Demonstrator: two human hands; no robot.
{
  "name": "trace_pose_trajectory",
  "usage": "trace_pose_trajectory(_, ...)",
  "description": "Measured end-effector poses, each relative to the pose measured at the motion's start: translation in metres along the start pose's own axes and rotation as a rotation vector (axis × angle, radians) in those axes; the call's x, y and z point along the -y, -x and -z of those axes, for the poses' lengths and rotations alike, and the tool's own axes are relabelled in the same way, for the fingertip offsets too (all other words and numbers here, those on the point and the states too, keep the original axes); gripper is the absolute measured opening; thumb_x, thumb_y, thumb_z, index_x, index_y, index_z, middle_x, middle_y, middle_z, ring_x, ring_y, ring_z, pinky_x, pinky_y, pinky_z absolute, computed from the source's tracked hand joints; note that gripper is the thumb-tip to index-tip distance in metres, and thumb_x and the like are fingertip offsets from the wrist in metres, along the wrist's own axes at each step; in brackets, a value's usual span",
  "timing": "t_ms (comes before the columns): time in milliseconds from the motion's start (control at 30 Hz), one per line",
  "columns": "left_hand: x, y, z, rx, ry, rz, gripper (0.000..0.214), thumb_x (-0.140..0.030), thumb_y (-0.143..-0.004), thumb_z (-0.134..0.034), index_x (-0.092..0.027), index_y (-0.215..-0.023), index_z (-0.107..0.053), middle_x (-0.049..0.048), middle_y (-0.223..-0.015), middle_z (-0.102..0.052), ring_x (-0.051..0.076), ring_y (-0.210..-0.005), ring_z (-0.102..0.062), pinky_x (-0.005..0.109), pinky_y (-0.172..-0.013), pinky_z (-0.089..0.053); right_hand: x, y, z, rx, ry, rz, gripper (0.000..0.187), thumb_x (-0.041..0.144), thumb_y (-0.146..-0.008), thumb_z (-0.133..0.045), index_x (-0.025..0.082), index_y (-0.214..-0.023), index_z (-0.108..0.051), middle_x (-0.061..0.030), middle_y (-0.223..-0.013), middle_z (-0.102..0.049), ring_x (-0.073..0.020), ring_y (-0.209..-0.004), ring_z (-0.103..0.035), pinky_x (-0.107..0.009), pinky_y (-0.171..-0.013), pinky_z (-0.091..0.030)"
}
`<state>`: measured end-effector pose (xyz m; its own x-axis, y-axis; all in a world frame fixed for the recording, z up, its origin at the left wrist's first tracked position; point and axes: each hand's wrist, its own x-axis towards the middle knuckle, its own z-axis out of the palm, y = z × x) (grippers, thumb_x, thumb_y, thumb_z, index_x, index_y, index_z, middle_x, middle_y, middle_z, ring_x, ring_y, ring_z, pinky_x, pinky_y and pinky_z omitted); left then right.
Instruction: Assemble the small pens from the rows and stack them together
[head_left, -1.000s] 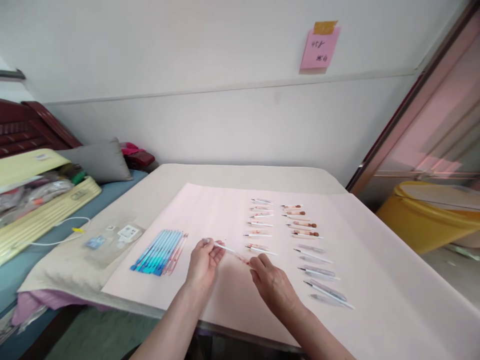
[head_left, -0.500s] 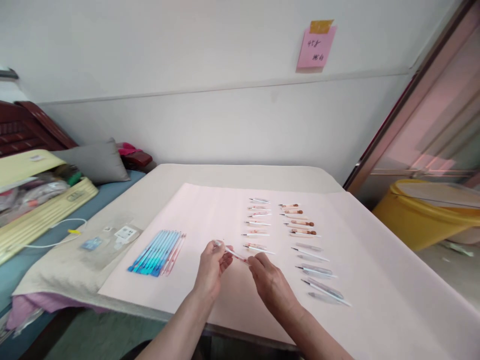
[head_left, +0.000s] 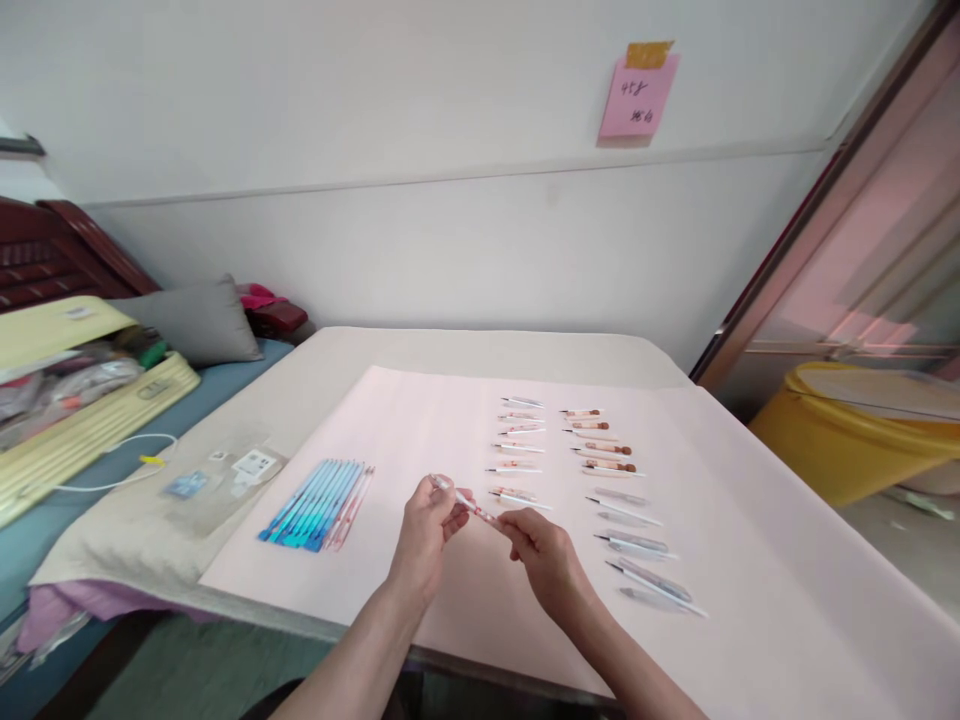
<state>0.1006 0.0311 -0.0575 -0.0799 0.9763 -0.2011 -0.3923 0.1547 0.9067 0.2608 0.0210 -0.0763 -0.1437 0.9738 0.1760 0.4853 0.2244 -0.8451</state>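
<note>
Both of my hands hold one slim white pen (head_left: pixel 480 512) with red and pink markings, just above the pale pink sheet (head_left: pixel 420 420). My left hand (head_left: pixel 431 525) pinches its upper left end, and my right hand (head_left: pixel 538 545) grips the lower right end, fingers bent around it. To the left lies a row of blue pens (head_left: pixel 311 505), with a few pink-red pens (head_left: pixel 349 508) beside it. Right of my hands are white refills (head_left: pixel 517 470) with dark tips and pen parts, some near brown figure-topped barrels (head_left: pixel 609 450), others beside grey barrels (head_left: pixel 649 580).
A clear plastic bag (head_left: pixel 225 485) with labels lies on the beige cloth (head_left: pixel 127 545) at left. Further left are a yellow box (head_left: pixel 150 410), a white cable (head_left: pixel 112 487) and a grey pillow (head_left: pixel 199 320). A yellow bin (head_left: pixel 832 430) stands at right.
My right hand has turned a little and its fingers have shifted on the pen, so more of the red-marked part shows. The left hand has hardly moved.
</note>
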Motion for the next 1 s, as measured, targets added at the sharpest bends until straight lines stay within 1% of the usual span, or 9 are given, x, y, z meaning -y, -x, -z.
trace_pose_trajectory(167, -0.001, 0.001, -0.002, 0.012, 0.001, 0.006, 0.027, -0.043, -0.072, -0.062, -0.018, -0.082, -0.054, 0.0080, -0.087, -0.066, 0.016, -0.077, -0.062, 0.029, -0.074, -0.046, 0.001, 0.000, -0.001, 0.087, -0.236, -0.202, 0.020, 0.027, -0.080, -0.043, 0.018, -0.076, -0.060, 0.0026, -0.056, -0.052, -0.0113, -0.050, -0.050, -0.023, -0.052, -0.040)
trace_pose_trajectory(300, 0.000, 0.002, -0.003, 0.046, 0.002, 0.018, 0.027, -0.042, -0.072, -0.061, -0.018, -0.082, -0.054, 0.0082, -0.086, -0.066, 0.017, -0.077, -0.062, 0.031, -0.074, -0.046, -0.001, 0.000, -0.004, 0.157, -0.424, -0.359, 0.019, 0.023, -0.078, -0.039, 0.016, -0.079, -0.056, 0.0006, -0.063, -0.058, -0.0089, -0.043, -0.048, -0.021, -0.044, -0.036)
trace_pose_trajectory(367, 0.001, 0.001, -0.003, 0.034, 0.005, 0.021, 0.028, -0.042, -0.072, -0.062, -0.018, -0.083, -0.054, 0.0084, -0.087, -0.066, 0.017, -0.078, -0.062, 0.031, -0.074, -0.046, -0.001, 0.001, -0.006, 0.102, -0.302, -0.300, 0.020, 0.024, -0.080, -0.037, 0.018, -0.080, -0.057, 0.0007, -0.063, -0.057, -0.0103, -0.046, -0.050, -0.022, -0.047, -0.038)
trace_pose_trajectory(467, 0.004, -0.001, -0.001, -0.007, 0.013, 0.021, 0.028, -0.042, -0.072, -0.061, -0.019, -0.085, -0.053, 0.0081, -0.089, -0.066, 0.017, -0.078, -0.062, 0.031, -0.074, -0.045, 0.001, 0.006, -0.010, -0.023, 0.006, -0.048, 0.020, 0.024, -0.081, -0.041, 0.020, -0.087, -0.059, -0.0024, -0.074, -0.058, -0.0139, -0.061, -0.055, -0.025, -0.058, -0.042)
trace_pose_trajectory(533, 0.005, -0.001, 0.000, -0.007, 0.008, 0.023, 0.027, -0.042, -0.074, -0.060, -0.019, -0.085, -0.052, 0.0078, -0.089, -0.065, 0.017, -0.078, -0.062, 0.031, -0.074, -0.045, 0.003, 0.009, -0.012, -0.047, 0.136, 0.076, 0.021, 0.021, -0.080, -0.043, 0.021, -0.092, -0.059, -0.0046, -0.085, -0.058, -0.0154, -0.070, -0.056, -0.025, -0.062, -0.042)
trace_pose_trajectory(600, 0.004, -0.001, -0.001, 0.014, -0.004, 0.030, 0.026, -0.042, -0.075, -0.058, -0.019, -0.085, -0.052, 0.0076, -0.089, -0.065, 0.017, -0.079, -0.062, 0.031, -0.074, -0.045, 0.004, 0.010, -0.014, -0.022, 0.171, 0.070, 0.020, 0.019, -0.079, -0.042, 0.021, -0.089, -0.060, -0.0038, -0.082, -0.058, -0.0153, -0.069, -0.056, -0.024, -0.062, -0.041)
trace_pose_trajectory(733, 0.002, 0.001, -0.004, 0.048, 0.006, 0.040, 0.025, -0.040, -0.073, -0.060, -0.019, -0.086, -0.054, 0.0075, -0.090, -0.064, 0.017, -0.083, -0.060, 0.030, -0.074, -0.044, 0.004, 0.007, -0.012, 0.026, 0.113, -0.052, 0.019, 0.022, -0.080, -0.044, 0.020, -0.069, -0.059, -0.0001, -0.063, -0.056, -0.0136, -0.061, -0.052, -0.022, -0.057, -0.037)
trace_pose_trajectory(933, 0.002, -0.005, 0.001, -0.117, -0.041, -0.043, 0.024, -0.038, -0.068, -0.066, -0.017, -0.070, -0.055, -0.0010, -0.071, -0.054, 0.009, -0.067, -0.052, 0.023, -0.064, -0.042, 0.008, 0.007, -0.014, 0.045, 0.105, -0.007, 0.021, 0.022, -0.081, -0.042, 0.019, -0.066, -0.057, -0.0006, -0.065, -0.056, -0.0126, -0.061, -0.050, -0.022, -0.058, -0.034)
trace_pose_trajectory(1000, 0.002, -0.007, 0.003, -0.118, 0.002, -0.026, 0.020, -0.033, -0.067, -0.068, -0.016, -0.074, -0.058, 0.0001, -0.073, -0.056, 0.011, -0.069, -0.054, 0.024, -0.067, -0.043, 0.008, 0.008, -0.015, 0.072, 0.083, -0.036, 0.021, 0.023, -0.081, -0.042, 0.019, -0.066, -0.057, -0.0001, -0.063, -0.056, -0.0125, -0.060, -0.049, -0.022, -0.057, -0.034)
